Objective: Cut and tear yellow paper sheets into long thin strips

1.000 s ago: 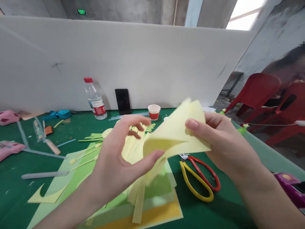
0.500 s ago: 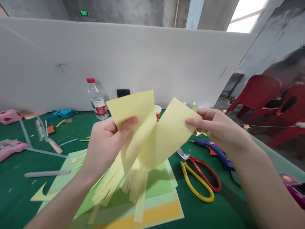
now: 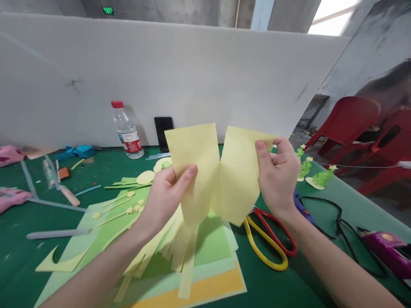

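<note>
A pale yellow paper sheet [image 3: 199,149], creased or parted down its middle, is held up in front of me. My left hand [image 3: 170,192] pinches its left half, thumb on the near face. Its right half is gripped at the upper right edge by my right hand [image 3: 278,175]. Below lie pale yellow paper strips [image 3: 186,269] on stacked green, mint and orange sheets [image 3: 218,248]. Scissors with red and yellow handles [image 3: 269,244] rest right of the stack, their blades mostly hidden.
A water bottle [image 3: 128,132] and a black phone [image 3: 163,132] stand by the white board [image 3: 192,77]. Small star ornaments [image 3: 321,177], a purple glue gun [image 3: 388,252] and a blue one [image 3: 303,208] are at right. Pink tools [image 3: 13,197] lie left. A person sits beyond, near red chairs [image 3: 346,119].
Both halves of the sheet now face me more squarely. My left hand has moved right; my right hand has turned more upright. More of the phone and star ornaments shows.
</note>
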Available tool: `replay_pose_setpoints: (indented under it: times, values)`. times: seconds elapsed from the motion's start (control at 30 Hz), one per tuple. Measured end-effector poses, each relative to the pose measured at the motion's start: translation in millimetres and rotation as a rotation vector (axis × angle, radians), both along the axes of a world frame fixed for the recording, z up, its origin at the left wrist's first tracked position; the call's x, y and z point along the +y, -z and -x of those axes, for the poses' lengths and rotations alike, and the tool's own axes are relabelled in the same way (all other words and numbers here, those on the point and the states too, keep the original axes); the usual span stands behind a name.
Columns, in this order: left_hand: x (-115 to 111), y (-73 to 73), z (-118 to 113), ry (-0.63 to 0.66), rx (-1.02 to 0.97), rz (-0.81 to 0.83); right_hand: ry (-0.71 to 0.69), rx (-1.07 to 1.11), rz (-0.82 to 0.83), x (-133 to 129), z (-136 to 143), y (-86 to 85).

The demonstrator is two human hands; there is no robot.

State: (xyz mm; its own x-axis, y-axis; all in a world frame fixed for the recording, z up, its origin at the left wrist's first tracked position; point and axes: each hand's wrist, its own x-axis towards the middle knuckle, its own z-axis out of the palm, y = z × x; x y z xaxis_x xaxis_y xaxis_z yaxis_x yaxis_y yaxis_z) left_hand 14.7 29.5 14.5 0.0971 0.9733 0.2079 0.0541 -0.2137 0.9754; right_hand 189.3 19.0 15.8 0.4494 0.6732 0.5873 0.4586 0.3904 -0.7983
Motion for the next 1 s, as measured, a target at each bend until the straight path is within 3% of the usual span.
replay_pose_setpoints:
  times: [0.17, 0.37, 0.53, 0.73, 0.87, 1.0]
  values:
    - [1, 6.7, -2, -0.116, 0.031, -0.057, -0.061, 0.099, 0.043, 7, -2, 3.7]
    - [8, 0.6, 3, -0.230, 0.088, -0.091, -0.172, 0.315, 0.105, 22, -16, 11.6]
    - [15, 4.6, 3, -0.158, -0.051, 0.015, -0.390, 0.374, 0.272, 27, -17, 14.6]
    - [20, 10.1, 5, -0.193, -0.136, 0.034, -0.735, 0.440, 0.552, 16, -5, 9.3]
    - [23, 7.5, 7, -0.158, -0.231, 0.122, -0.781, 0.404, 0.630, 10, 2, 9.4]
    - [23, 6.9, 5, -0.010, -0.394, 0.289, -0.673, 0.465, 0.512, 8, 7, 11.2]
